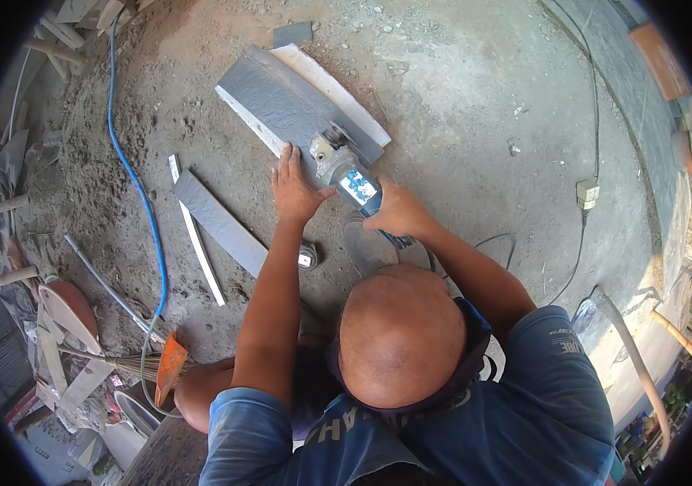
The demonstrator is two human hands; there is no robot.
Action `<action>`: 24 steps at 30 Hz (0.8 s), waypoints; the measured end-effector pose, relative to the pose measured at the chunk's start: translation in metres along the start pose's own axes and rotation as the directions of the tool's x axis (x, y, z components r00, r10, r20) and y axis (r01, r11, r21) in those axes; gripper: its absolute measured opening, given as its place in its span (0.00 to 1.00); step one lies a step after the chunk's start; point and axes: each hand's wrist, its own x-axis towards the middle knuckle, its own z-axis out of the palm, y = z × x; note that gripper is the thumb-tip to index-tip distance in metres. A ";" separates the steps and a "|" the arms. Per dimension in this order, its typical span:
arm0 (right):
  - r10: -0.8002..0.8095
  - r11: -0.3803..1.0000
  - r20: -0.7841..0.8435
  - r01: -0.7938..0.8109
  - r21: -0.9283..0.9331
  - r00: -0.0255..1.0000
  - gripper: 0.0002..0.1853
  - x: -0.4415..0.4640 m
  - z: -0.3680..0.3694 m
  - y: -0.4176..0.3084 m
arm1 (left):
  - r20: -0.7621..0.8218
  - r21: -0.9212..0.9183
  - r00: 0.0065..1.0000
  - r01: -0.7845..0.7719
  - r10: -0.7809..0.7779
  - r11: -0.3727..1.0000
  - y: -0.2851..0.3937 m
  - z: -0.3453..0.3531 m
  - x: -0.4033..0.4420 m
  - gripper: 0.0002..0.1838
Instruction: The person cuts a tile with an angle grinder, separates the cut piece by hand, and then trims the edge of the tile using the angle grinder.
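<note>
My right hand point(401, 210) is wrapped round the body of a blue angle grinder point(355, 185). The grinder's head and disc point(334, 136) rest at the surface of a dark grey tile point(281, 95), near its right end; I cannot tell whether the disc is turning. With fingers stretched out, my left hand point(297, 188) lies on the tile's near edge, its thumb close to the grinder. A pale-backed slab point(342, 93) lies along the tile's far side. Left of my forearm are a narrow grey tile strip point(220, 223) and a tape measure point(308, 257).
A thin white strip point(198, 235) lies beside the tile strip. A blue hose point(137, 182) runs down the left. On the right, a cord passes through a socket block point(587, 194). A broom point(131, 364), an orange-bladed tool point(171, 366) and scrap lie at lower left.
</note>
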 end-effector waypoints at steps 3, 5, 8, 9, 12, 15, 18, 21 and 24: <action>0.001 1.000 -0.003 -0.001 0.008 1.000 0.45 0.000 0.000 0.001 | -0.018 -0.012 1.000 -0.009 0.009 1.000 0.003 -0.002 -0.002 0.64; 0.000 1.000 -0.001 0.000 0.014 1.000 0.43 0.000 0.001 0.003 | -0.015 -0.016 1.000 -0.008 0.008 1.000 0.004 -0.004 -0.002 0.64; 0.004 1.000 -0.009 -0.004 0.019 1.000 0.40 -0.001 0.002 0.005 | 0.000 -0.006 1.000 0.002 -0.002 1.000 0.003 -0.002 -0.001 0.65; 0.008 1.000 -0.004 -0.008 0.020 1.000 0.41 -0.001 0.001 0.004 | 0.012 0.008 1.000 0.013 -0.013 1.000 0.002 -0.002 -0.001 0.65; 0.011 1.000 0.005 -0.011 0.026 1.000 0.42 -0.001 0.000 0.002 | 0.011 -0.004 1.000 0.010 -0.010 1.000 0.002 -0.001 -0.001 0.65; 0.014 1.000 0.004 -0.014 0.023 1.000 0.44 0.000 0.002 0.003 | 0.002 -0.015 1.000 0.008 -0.008 1.000 0.001 0.000 -0.001 0.64; 0.016 1.000 -0.007 -0.016 0.008 1.000 0.45 0.000 0.003 0.004 | -0.008 -0.015 1.000 0.001 -0.001 1.000 0.001 0.001 0.000 0.64; 0.012 1.000 -0.008 -0.012 0.005 1.000 0.46 -0.001 0.001 0.003 | -0.015 0.002 1.000 -0.016 0.016 1.000 0.003 0.000 -0.001 0.64; 0.020 1.000 0.014 -0.020 0.008 1.000 0.47 -0.002 -0.001 0.003 | -0.001 0.013 1.000 -0.010 0.010 1.000 0.003 -0.002 -0.001 0.65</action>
